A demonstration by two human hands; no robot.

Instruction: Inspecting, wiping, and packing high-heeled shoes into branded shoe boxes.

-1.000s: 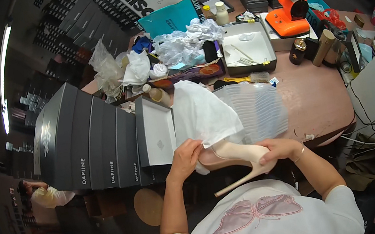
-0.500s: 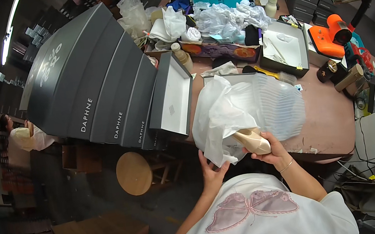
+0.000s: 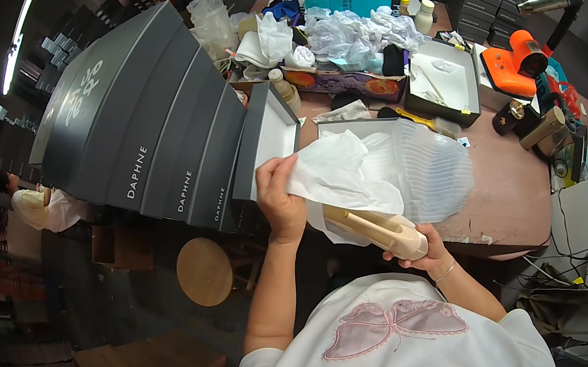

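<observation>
My left hand (image 3: 277, 198) pinches the white tissue paper (image 3: 342, 172), fingers closed on its edge; my right hand (image 3: 422, 255) cups the beige high-heeled shoe (image 3: 378, 230) from beneath, just off the table (image 3: 511, 195) edge. The thin sheet could tear if I tug against the heel. Half a second ago, the paper lay lower, covering more shoe.

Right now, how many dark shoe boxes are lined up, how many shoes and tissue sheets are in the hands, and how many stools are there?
Dark grey shoe boxes in the closed row: 5
Beige high-heeled shoe, held by the right hand: 1
White tissue paper sheet, gripped by the left hand: 1
Round wooden stool: 1
Total: 8
</observation>
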